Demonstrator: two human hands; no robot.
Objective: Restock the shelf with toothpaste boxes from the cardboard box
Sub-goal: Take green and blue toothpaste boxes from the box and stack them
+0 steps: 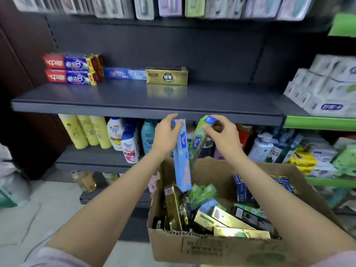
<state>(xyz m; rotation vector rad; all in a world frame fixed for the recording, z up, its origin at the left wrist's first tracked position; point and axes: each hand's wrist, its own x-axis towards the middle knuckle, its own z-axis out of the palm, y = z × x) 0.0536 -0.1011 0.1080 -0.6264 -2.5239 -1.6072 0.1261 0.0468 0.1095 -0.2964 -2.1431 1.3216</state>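
Left hand (165, 135) grips top end of long light-blue cardboard toothpaste box (181, 158), upright, lower end just above open brown cardboard box (212, 247) at near right. Right hand (223, 135) pinches top end of long green toothpaste box (198, 139), tilted, just right of blue one. Both below front edge of dark grey metal shelf (134, 105). Judgement: boxes light, stiff but crushable, glossy, slightly slippery. Better hold mid-length across narrow faces; end grip lets box swing.
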